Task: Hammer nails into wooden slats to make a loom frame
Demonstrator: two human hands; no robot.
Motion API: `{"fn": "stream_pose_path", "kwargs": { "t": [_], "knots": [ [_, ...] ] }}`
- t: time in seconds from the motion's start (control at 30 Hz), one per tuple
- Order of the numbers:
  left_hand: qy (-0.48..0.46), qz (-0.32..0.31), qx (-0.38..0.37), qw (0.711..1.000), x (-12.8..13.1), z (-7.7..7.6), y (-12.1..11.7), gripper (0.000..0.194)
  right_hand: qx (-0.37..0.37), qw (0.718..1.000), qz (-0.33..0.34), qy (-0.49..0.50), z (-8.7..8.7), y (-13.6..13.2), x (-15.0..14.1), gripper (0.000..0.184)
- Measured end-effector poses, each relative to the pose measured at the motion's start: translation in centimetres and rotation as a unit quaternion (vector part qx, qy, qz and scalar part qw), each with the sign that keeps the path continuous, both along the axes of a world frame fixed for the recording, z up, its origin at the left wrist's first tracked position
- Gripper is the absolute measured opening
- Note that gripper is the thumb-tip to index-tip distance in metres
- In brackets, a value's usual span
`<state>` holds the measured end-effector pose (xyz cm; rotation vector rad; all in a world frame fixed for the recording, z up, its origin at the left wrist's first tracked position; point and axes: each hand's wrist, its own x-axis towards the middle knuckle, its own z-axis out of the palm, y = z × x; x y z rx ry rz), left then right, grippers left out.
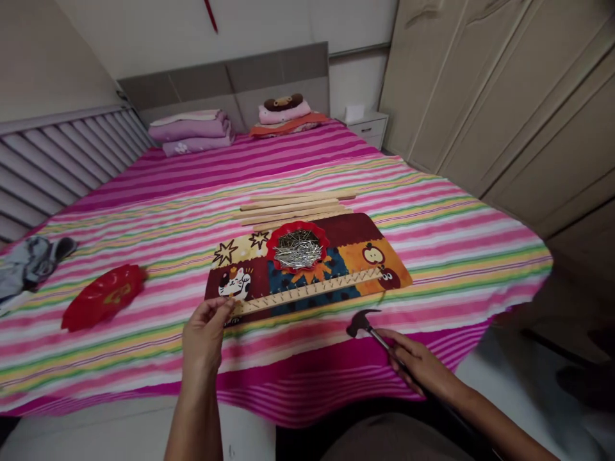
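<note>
My left hand [205, 326] pinches the left end of a long pale wooden strip [307, 292]. Many nails stand up in a row along the strip, some of them tilted. The strip lies across a patterned mat [346, 230] with a cat and apple print. A claw hammer [364, 322] is in my right hand [420, 363], its head in front of the mat's near edge. Behind the strip, a red scalloped dish [275, 256] full of loose nails [298, 250] rests on the mat.
Several bare wooden strips [293, 208] lie behind the mat on the striped bedspread [446, 237]. A red plate [103, 298] and a crumpled grey cloth [31, 262] are at the left. Folded bedding [195, 131] stands by the headboard, a wardrobe [509, 96] at the right.
</note>
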<state>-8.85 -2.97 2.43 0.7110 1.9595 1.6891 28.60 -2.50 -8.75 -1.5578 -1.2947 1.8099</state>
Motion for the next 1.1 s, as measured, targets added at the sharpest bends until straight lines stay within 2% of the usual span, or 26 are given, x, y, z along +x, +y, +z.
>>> {"fn": "stream_pose_path", "kwargs": {
  "t": [0.1,0.2,0.43,0.6,0.7,0.8,0.9,1.0,1.1],
  "knots": [
    [-0.002,0.021,-0.009,1.000,-0.6,-3.0,-0.5,0.034,-0.003,1.000,-0.007,-0.002,0.1,0.0,-0.1,0.069],
    [0.007,0.021,-0.040,0.999,-0.3,-4.5,-0.2,0.035,-0.006,1.000,-0.016,-0.003,0.3,-0.1,-0.1,0.069],
    [0.023,0.032,-0.070,0.997,0.7,-4.5,0.2,0.030,0.003,1.000,-0.011,-0.004,0.3,-0.1,-0.2,0.072],
    [0.089,0.009,-0.096,0.991,0.6,-5.1,0.0,0.028,0.019,1.000,0.002,-0.020,0.7,-0.4,-0.2,0.072],
    [0.137,-0.001,-0.093,0.986,0.6,-5.8,-0.3,0.028,0.084,0.994,0.054,-0.039,2.3,-0.9,-0.9,0.062],
    [0.181,-0.005,-0.067,0.981,0.5,-6.8,-0.5,0.029,0.187,0.972,0.141,-0.031,5.0,-1.0,-2.8,0.049],
    [0.214,-0.006,-0.054,0.975,0.3,-7.6,-0.6,0.028,0.304,0.933,0.192,-0.009,8.1,-0.3,-6.1,0.042],
    [0.242,-0.010,-0.041,0.969,0.2,-8.1,-0.6,0.026,0.350,0.911,0.217,0.009,10.9,0.8,-10.1,0.041],
    [0.267,-0.011,-0.030,0.963,0.3,-8.1,-0.6,0.024,0.443,0.862,0.244,0.017,12.8,1.9,-13.9,0.041]
  ]
}}
